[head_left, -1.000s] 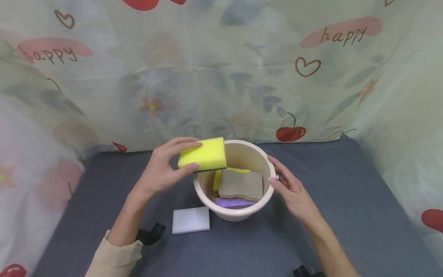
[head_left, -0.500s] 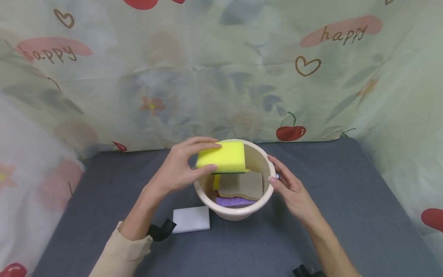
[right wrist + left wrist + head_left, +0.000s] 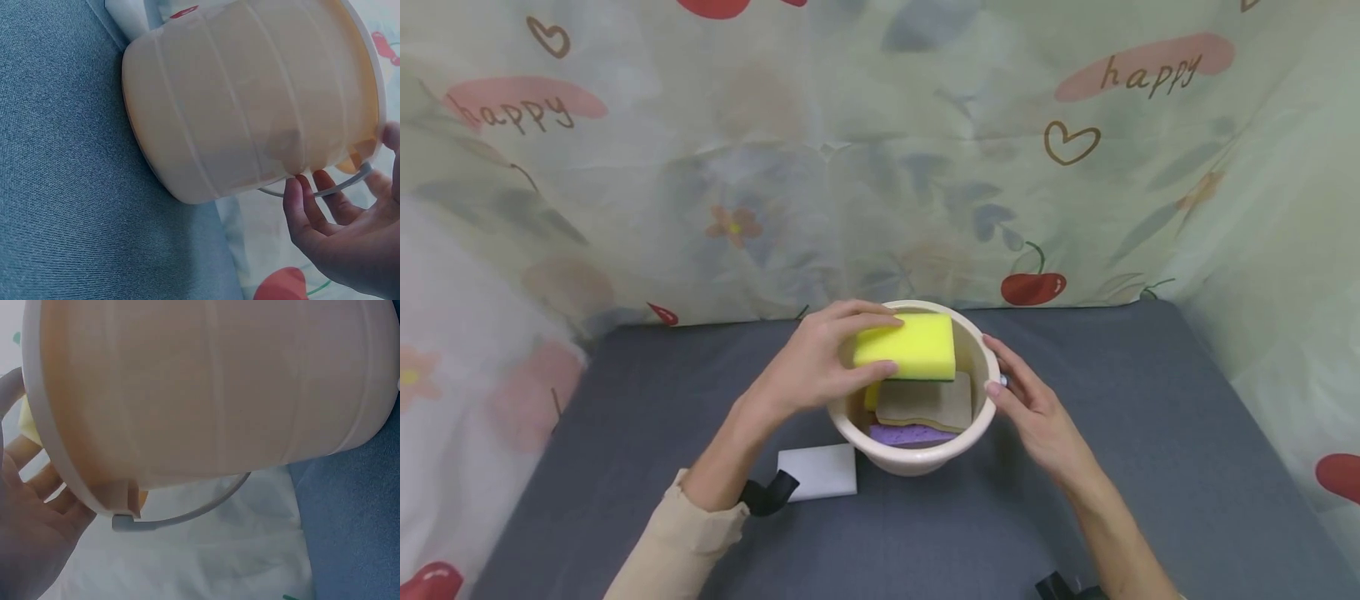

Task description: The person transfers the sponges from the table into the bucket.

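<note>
My left hand [image 3: 816, 358] pinches a yellow sponge [image 3: 917, 346] with a dark green underside, thumb in front and fingers behind, over the mouth of a cream bucket [image 3: 902, 460]. Inside the bucket lie a grey-brown sponge [image 3: 923, 400], a purple sponge [image 3: 910, 435] and, partly hidden, another yellow piece [image 3: 871, 397]. On the bucket's right side my right hand [image 3: 1037, 417] grips the rim, its thumb at the edge and fingers against the outer wall. From the left wrist, the bucket wall [image 3: 212, 394] hides most of the held sponge [image 3: 29, 425].
A white rectangular sponge [image 3: 820, 472] lies on the dark grey cloth [image 3: 910, 542] at the bucket's front left. Along the bucket's far side hangs a thin grey handle [image 3: 187, 519]. A printed curtain [image 3: 820, 208] stands behind and at both sides.
My left hand has carried the yellow sponge rightward from the bucket's left rim to over its opening. My right hand keeps its hold on the rim.
</note>
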A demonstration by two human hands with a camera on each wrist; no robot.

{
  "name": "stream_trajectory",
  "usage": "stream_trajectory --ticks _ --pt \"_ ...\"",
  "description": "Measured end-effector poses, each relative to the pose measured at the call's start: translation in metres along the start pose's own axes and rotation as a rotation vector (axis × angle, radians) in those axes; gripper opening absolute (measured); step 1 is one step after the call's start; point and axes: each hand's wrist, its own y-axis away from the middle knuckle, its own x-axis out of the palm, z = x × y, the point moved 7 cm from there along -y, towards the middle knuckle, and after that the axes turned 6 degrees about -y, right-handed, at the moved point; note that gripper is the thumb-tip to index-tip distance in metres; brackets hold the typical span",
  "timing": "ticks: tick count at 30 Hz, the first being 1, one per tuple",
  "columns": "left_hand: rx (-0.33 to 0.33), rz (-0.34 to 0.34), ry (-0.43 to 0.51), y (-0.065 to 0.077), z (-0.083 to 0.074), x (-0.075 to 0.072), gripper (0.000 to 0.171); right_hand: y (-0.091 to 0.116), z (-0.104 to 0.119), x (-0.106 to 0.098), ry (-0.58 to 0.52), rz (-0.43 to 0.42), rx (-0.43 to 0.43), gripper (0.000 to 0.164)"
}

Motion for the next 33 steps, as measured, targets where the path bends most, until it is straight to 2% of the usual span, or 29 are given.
stream_trajectory --ticks 13,21,26,33 --pt "-0.028 0.059 -0.068 -0.004 0.002 0.012 0.047 0.000 -0.001 0.000 0.009 -0.004 0.004 0.056" --pt "-0.033 0.027 -0.105 -0.005 0.001 0.014 0.046 0.000 -0.001 -0.001 -0.007 -0.003 -0.002 0.057" --pt "-0.053 0.037 -0.115 -0.003 0.001 0.014 0.044 0.000 -0.001 -0.001 -0.024 0.000 -0.009 0.056" --pt "-0.008 -0.008 -0.123 0.001 0.000 0.009 0.040 0.000 0.000 -0.001 -0.025 0.002 -0.013 0.056"
